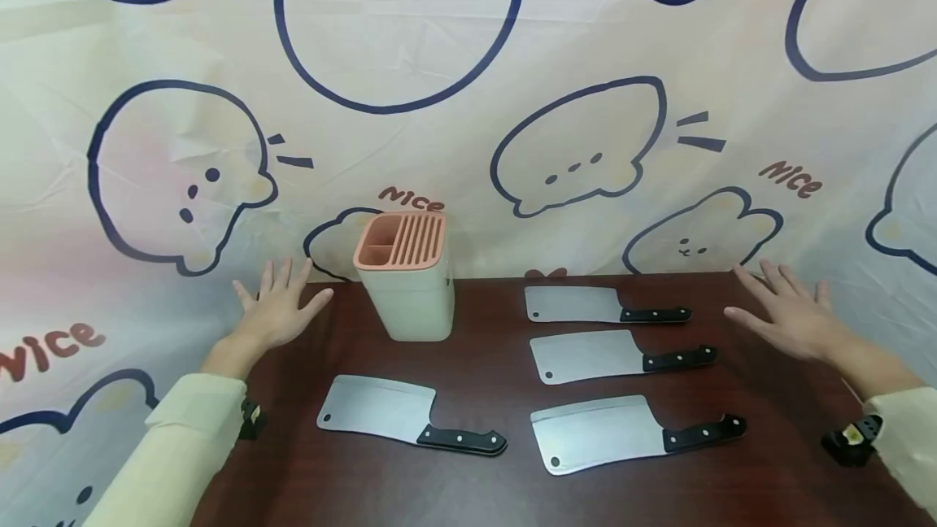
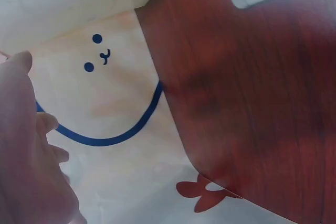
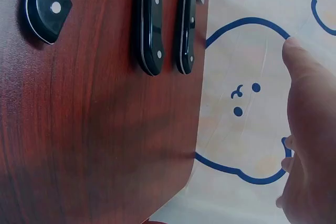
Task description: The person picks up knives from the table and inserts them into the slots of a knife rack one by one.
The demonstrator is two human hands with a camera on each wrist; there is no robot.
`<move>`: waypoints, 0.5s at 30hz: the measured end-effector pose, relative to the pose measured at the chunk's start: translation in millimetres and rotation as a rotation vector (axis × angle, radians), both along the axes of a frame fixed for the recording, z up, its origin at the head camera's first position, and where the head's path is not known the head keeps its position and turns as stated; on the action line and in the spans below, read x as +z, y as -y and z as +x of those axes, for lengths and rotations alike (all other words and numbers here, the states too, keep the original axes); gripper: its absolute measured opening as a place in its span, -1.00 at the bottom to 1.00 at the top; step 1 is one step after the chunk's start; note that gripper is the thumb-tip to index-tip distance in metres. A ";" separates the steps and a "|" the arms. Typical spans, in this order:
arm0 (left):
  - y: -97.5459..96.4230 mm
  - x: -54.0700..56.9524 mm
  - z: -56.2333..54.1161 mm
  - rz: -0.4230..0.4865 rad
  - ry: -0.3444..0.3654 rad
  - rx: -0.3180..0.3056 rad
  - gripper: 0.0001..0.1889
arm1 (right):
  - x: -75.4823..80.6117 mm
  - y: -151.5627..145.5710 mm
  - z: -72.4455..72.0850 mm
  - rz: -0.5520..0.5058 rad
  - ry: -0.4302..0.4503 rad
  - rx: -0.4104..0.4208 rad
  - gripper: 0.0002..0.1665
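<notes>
Left grip point(image 1: 271, 311): spread
Right grip point(image 1: 794, 318): spread
Lone cleaver point(image 1: 406, 417): blade-side grasp could cut
Knife block point(image 1: 407, 295): bumping could tip it

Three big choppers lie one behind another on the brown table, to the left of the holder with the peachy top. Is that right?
Not quite: the side is wrong. The head view shows the three big choppers on the brown table to the right of the holder.
</notes>
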State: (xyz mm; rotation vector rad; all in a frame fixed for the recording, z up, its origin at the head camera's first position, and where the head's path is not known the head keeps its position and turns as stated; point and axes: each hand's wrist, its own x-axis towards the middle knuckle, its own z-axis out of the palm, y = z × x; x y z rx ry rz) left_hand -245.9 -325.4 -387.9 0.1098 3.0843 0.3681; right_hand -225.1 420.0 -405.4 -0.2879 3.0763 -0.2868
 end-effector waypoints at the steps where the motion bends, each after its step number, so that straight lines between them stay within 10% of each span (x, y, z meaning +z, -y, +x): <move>1: -0.5 1.2 -0.4 0.004 -0.003 -0.001 0.01 | 0.6 0.4 1.2 -0.002 -0.002 0.006 0.05; 15: -22.4 23.5 -11.8 0.184 -0.109 0.000 -0.18 | 6.1 16.1 28.5 -0.117 0.043 0.096 -0.11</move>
